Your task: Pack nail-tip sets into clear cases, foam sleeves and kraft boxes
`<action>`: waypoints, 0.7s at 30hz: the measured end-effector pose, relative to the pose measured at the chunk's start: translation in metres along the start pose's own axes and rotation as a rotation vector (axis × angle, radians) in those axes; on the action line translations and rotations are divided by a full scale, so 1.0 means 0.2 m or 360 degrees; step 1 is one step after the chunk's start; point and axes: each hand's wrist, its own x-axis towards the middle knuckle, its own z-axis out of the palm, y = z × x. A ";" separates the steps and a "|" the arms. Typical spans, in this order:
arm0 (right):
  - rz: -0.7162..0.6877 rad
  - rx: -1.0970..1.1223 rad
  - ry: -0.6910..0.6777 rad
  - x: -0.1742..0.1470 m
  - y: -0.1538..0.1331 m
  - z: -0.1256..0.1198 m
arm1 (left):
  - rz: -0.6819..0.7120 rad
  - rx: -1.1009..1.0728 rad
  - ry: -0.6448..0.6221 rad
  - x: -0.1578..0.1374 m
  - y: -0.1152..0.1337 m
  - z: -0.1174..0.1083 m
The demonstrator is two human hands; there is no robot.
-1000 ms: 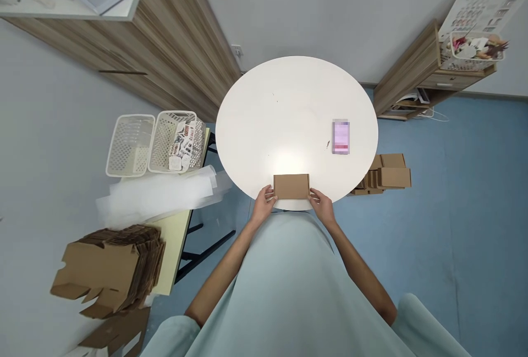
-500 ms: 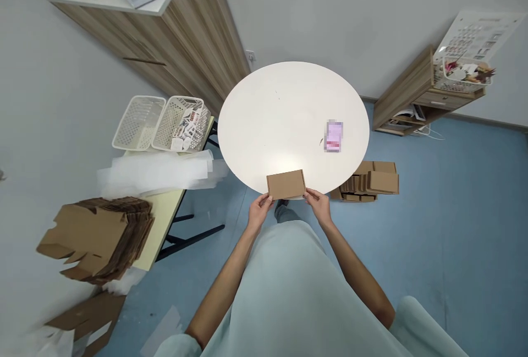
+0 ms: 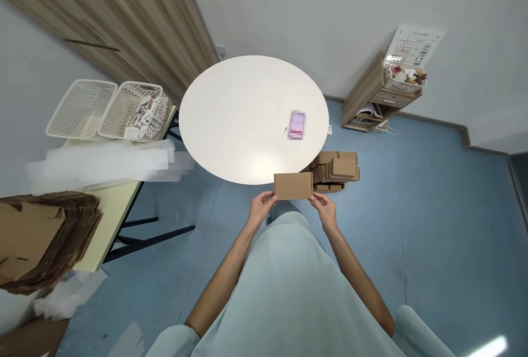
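Note:
Between my two hands is a small closed cardboard box point(image 3: 293, 186), held level in front of my body. My left hand point(image 3: 261, 208) pinches its near left corner, and my right hand point(image 3: 323, 208) pinches the near right corner. The box's far edge overlaps the near rim of the round white table point(image 3: 231, 131) in the view. On that table lies a blurred pink-purple item point(image 3: 296, 125), beyond the box.
Several cardboard boxes point(image 3: 344, 168) are stacked on the floor right of the table. A side table point(image 3: 97, 230) at left bears flat cardboard blanks point(image 3: 37, 236), white wrapping sheets point(image 3: 103, 164) and white baskets point(image 3: 82, 109). A wooden cabinet point(image 3: 373, 93) stands at the far right.
My view has swung to the right, so the table and shelves now appear further left. The box has come away from over the table's near edge, towards the right, still in both hands.

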 end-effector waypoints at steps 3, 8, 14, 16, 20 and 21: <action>0.0020 0.0052 0.0110 0.03 0.01 -0.15 | -0.0044 0.0070 -0.0134 0.04 0.02 0.14; 0.0077 0.0125 0.0230 0.15 0.00 -0.45 | -0.0056 0.0235 -0.0326 0.21 0.06 0.44; 0.0151 0.0148 0.0357 0.45 0.01 -0.82 | -0.0076 0.0707 -0.0376 0.54 0.08 0.95; 0.0175 0.0118 0.0359 0.58 0.01 -0.93 | -0.0079 0.0839 -0.0356 0.66 0.07 1.12; 0.0243 0.0069 0.0338 0.86 0.02 -1.11 | -0.0062 0.0993 -0.0274 0.84 0.06 1.41; 0.0260 0.0066 0.0322 0.93 0.02 -1.15 | -0.0067 0.1020 -0.0264 0.88 0.05 1.47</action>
